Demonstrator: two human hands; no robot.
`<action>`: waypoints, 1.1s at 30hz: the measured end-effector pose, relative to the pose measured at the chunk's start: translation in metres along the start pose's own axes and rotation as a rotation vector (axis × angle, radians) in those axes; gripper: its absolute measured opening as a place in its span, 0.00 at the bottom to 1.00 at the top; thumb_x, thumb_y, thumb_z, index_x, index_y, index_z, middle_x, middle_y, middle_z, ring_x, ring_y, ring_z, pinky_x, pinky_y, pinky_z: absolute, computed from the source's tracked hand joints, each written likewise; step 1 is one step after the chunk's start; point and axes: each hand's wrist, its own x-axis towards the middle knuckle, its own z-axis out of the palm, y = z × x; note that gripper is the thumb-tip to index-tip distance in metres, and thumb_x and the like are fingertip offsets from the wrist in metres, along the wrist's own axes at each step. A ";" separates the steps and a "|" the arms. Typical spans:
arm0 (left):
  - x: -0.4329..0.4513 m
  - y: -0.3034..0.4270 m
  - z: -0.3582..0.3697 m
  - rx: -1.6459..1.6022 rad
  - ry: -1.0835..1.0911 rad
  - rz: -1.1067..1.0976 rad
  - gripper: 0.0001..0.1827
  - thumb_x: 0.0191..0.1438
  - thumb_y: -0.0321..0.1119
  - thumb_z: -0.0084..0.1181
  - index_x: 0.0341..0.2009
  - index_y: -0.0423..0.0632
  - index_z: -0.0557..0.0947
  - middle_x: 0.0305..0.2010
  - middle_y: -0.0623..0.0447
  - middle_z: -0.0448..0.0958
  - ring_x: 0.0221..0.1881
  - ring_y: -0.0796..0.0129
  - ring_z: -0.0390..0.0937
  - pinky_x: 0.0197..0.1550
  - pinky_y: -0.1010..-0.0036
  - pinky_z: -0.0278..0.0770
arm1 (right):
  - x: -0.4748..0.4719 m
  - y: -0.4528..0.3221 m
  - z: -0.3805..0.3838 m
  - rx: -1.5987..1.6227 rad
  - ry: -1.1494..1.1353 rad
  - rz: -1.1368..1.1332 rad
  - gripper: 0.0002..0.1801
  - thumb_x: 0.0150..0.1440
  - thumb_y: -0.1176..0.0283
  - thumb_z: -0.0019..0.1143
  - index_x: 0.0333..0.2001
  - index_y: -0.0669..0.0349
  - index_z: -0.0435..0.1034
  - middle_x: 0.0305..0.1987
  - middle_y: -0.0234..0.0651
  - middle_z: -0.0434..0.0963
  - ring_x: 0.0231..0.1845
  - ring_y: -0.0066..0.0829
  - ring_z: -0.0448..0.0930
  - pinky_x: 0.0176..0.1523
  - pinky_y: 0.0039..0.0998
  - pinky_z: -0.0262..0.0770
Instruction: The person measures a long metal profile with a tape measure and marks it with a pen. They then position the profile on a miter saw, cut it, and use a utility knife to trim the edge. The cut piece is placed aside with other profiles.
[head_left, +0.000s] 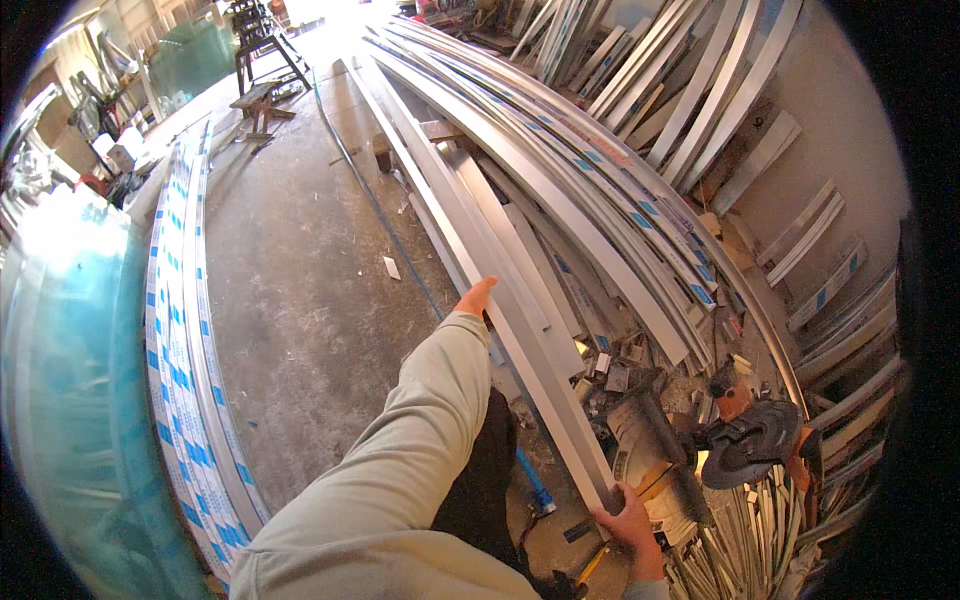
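Observation:
A long silver aluminium profile (536, 356) with a channel along it stretches from beside my body toward the bright far end of the workshop. My left hand (476, 297) grips its left edge partway along, thumb on top. Around the near end, my right hand (634, 519) is closed, with its fingers on the profile's end. Just right of that end stands a mitre saw with an orange-and-black body; its dark blade guard (750, 442) is raised beside the grey base (649, 457). My left sleeve covers part of the floor.
Stacked aluminium profiles (570, 172) lie along the right. Small offcuts (622, 371) litter the floor by the saw, with a bundle of thin strips (739, 551) below. Blue-printed wrapped profiles (180, 337) and glass sheets (75, 360) are left. A blue hose (375, 199) crosses the floor.

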 end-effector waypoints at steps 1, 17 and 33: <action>0.007 -0.003 0.001 0.005 -0.003 0.004 0.43 0.60 0.60 0.60 0.70 0.44 0.69 0.70 0.44 0.70 0.66 0.54 0.70 0.70 0.59 0.62 | 0.000 -0.002 0.000 -0.023 0.024 0.050 0.50 0.45 0.49 0.78 0.64 0.64 0.63 0.58 0.48 0.76 0.56 0.41 0.79 0.61 0.42 0.74; 0.114 -0.038 0.011 -0.170 0.035 0.103 0.28 0.56 0.55 0.66 0.54 0.51 0.81 0.53 0.48 0.80 0.51 0.59 0.79 0.54 0.60 0.77 | 0.020 -0.020 0.014 -0.340 0.358 0.004 0.29 0.41 0.59 0.80 0.40 0.60 0.69 0.32 0.40 0.79 0.38 0.48 0.81 0.43 0.45 0.76; 0.090 -0.014 0.035 -0.205 0.007 0.131 0.38 0.53 0.59 0.70 0.57 0.41 0.80 0.54 0.45 0.81 0.55 0.57 0.80 0.57 0.60 0.78 | 0.143 -0.147 0.003 -0.401 0.330 -0.228 0.34 0.44 0.54 0.74 0.48 0.65 0.70 0.42 0.56 0.82 0.45 0.59 0.83 0.49 0.52 0.79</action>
